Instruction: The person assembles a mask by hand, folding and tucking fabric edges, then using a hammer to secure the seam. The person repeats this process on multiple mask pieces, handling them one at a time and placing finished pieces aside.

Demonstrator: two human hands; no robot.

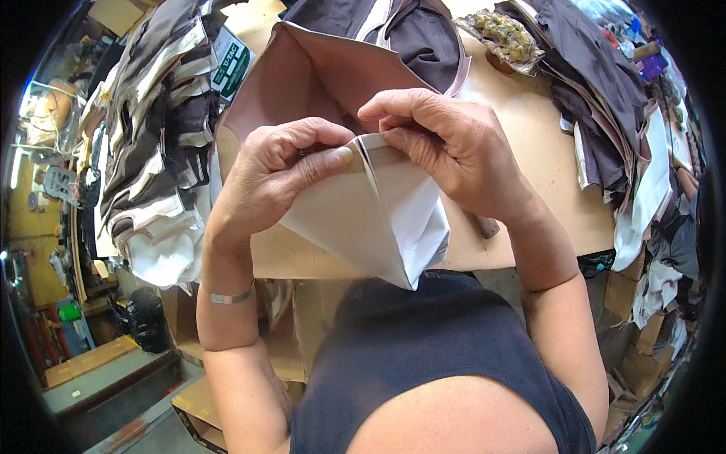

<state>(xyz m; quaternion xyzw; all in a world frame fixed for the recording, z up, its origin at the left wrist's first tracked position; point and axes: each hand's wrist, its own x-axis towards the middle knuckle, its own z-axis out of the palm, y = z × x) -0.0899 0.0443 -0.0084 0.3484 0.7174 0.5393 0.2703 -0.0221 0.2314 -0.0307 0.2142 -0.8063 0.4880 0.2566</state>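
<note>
Between my hands hangs a piece of sheet material, perhaps leather, with a pale white side (340,216) toward me and a dusty pink-brown side (302,72) beyond. A seam or fold runs down its middle to a pointed lower corner. My left hand (280,163) pinches the upper edge just left of that seam, thumb on the near side. My right hand (454,144) grips the edge just right of it, thumb and bent fingers closed together. The material stands open like a pouch on the far side. A small gap shows at the seam between my fingertips.
The tan worktable (544,219) lies beneath. Layered dark and white pieces (166,129) are heaped at the left, more dark pieces (590,91) at the right. A clear bag of small bits (503,41) sits at the back. A wooden handle end (486,225) shows beside my right wrist.
</note>
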